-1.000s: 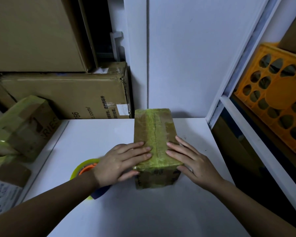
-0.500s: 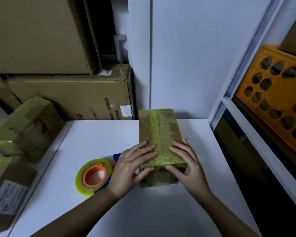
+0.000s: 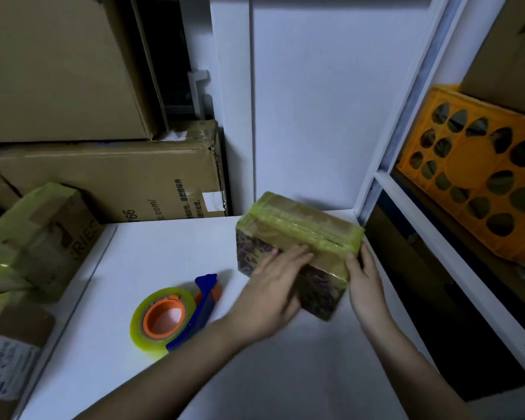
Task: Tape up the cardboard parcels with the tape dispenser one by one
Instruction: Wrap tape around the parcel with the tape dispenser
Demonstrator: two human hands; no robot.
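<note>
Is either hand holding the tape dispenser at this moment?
No. The tape dispenser lies alone on the white table, while the left hand and right hand hold the parcel.

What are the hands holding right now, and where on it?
The taped parcel: left hand on its near side, right hand at its right end.
</note>
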